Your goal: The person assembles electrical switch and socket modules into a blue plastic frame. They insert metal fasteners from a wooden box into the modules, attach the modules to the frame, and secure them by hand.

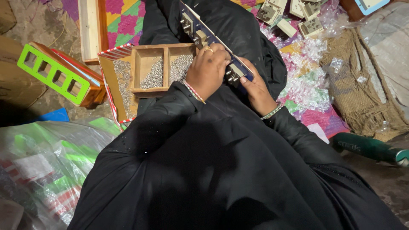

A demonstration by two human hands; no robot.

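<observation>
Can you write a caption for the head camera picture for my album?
Two hands hold a blue strip beside a wooden tray of screws.

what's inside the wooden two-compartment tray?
Both compartments of the wooden tray hold small silvery screws. The left hand covers the right compartment's near corner, so its contents there are hidden. More screws lie loose on the cardboard beneath.

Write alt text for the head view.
Both hands work on a long blue plate of switch parts across a black-robed lap: left hand on top, right hand gripping its near end. A wooden tray of small screws sits beside them.
</observation>
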